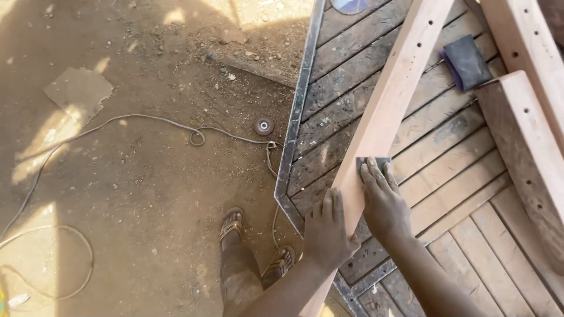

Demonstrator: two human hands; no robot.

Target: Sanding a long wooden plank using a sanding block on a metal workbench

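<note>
A long pale wooden plank (392, 94) with small drilled holes lies slanted across a slatted wooden table top (452, 170). My left hand (328, 226) grips the plank's near edge, fingers wrapped over it. My right hand (383, 199) lies flat on the plank, fingers pressing a small grey piece of sandpaper (371, 162) against its surface.
A dark sanding block with a purple side (467, 60) lies on the table beside other pale wooden pieces (529, 135). The table has a metal edge frame (296, 111). On the dirt floor lie a cable (147, 120), a small round disc (263, 125) and my sandalled feet (232, 223).
</note>
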